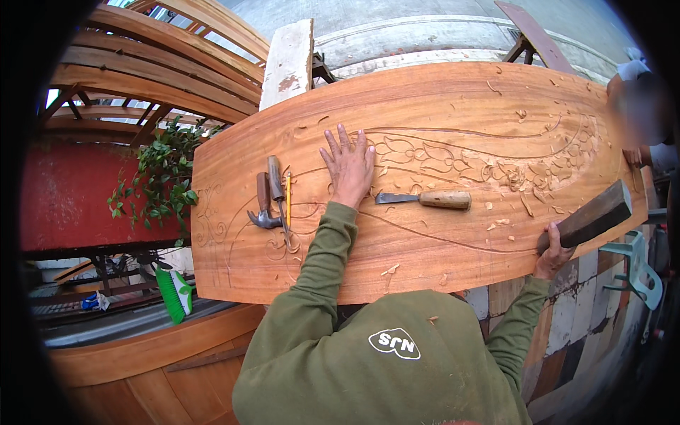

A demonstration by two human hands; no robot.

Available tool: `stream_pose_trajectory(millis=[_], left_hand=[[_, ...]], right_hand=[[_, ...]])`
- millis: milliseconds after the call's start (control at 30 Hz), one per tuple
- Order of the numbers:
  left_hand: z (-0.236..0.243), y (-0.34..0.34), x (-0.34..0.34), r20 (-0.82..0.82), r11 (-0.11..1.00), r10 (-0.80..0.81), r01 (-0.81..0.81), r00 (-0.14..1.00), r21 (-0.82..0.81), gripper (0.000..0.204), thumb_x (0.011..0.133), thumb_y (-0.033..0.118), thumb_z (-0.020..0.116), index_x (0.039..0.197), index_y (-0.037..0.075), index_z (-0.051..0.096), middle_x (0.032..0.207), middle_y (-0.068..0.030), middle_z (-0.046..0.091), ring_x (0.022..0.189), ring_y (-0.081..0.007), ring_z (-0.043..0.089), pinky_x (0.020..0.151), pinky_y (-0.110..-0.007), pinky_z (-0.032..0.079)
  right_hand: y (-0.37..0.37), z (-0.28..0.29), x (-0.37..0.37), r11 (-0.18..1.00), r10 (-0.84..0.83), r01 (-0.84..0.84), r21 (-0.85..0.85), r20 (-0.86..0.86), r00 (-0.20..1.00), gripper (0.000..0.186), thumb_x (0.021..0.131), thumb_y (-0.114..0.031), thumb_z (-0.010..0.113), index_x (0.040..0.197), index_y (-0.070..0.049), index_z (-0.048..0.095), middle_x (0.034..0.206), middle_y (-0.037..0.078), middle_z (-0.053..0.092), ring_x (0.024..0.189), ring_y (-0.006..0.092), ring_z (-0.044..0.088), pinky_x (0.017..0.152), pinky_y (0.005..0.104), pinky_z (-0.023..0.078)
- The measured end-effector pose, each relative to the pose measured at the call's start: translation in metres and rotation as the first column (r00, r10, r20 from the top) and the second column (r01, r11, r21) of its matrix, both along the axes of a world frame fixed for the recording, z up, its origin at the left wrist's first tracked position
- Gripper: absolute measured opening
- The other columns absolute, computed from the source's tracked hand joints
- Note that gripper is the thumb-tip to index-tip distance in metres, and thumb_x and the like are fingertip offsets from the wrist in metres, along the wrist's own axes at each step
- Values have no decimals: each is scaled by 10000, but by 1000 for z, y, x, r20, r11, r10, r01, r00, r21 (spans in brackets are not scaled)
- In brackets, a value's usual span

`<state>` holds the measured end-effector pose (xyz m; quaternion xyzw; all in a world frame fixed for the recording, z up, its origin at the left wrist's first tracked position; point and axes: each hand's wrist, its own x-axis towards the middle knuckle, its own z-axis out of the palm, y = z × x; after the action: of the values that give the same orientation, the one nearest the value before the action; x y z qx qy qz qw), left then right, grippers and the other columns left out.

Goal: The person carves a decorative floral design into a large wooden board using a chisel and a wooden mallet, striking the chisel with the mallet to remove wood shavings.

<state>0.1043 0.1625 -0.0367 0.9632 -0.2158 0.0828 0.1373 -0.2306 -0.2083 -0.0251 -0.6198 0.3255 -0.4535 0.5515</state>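
A large reddish-brown wooden panel (439,255) carries carved scrolls, leaves and flowers. My left hand (348,166) lies flat on it with the fingers spread, holding nothing. At the panel's near right edge, my right hand (552,255) grips the lower end of a dark rectangular block (591,214), tilted up to the right. Between my hands rests a wood chisel (444,200), its blade pointing left. Left of my left hand lie a claw hammer (263,200), a wooden-handled gouge (275,177) and a yellow pencil (288,190), close together.
Wood shavings (520,180) are scattered over the carving. Another person (641,106) is at the far right end. A leafy plant (164,166), slatted wood (163,60) and a green brush (175,294) stand left. A light-blue plastic chair (637,273) is at the right.
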Motion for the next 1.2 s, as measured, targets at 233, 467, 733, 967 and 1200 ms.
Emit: stream_pose_trajectory(millis=[233,467,733,967,1200], left_hand=[[-8,-11,8,-196,995,78,-90,977,-52,651,1160,532,376,1694,165,439,1816,-281,95,1663,-548,-47,1260,-778,-17],[-17,-24,52,-175,985,137,-152,975,-76,645,1155,516,346,1694,175,442,1807,-303,110,1661,-557,-20,1250,-787,-48],[-22,-42,122,-191,966,202,-228,961,-123,575,1124,467,393,1642,262,536,1791,-316,172,1657,-567,26,1259,-786,-24],[-26,-50,149,-177,963,238,-256,955,-87,570,1119,476,389,1640,298,534,1791,-307,187,1657,-565,37,1257,-788,-34],[-19,-22,104,-238,960,213,-248,948,-130,600,1132,499,371,1689,291,459,1812,-282,132,1661,-559,6,1269,-761,-52]], right_hand=[[3,7,0,1000,-10,9,-23,-44,999,239,897,-135,787,1068,-16,671,934,64,675,862,197,642,850,344,516],[8,13,4,999,-10,8,-37,-46,999,218,905,-112,773,1071,-10,676,928,65,677,863,200,645,852,343,517],[0,2,-3,1000,-9,7,-19,-60,998,225,908,-96,774,1086,1,677,924,67,686,858,200,652,844,345,525],[-4,-2,-3,1000,9,-10,-23,-17,1000,239,905,-95,780,1098,-1,676,937,67,683,843,195,650,826,344,530],[-2,-2,0,1000,13,-12,-19,14,1000,274,907,-81,772,1146,5,671,953,66,677,854,194,649,825,348,534]])
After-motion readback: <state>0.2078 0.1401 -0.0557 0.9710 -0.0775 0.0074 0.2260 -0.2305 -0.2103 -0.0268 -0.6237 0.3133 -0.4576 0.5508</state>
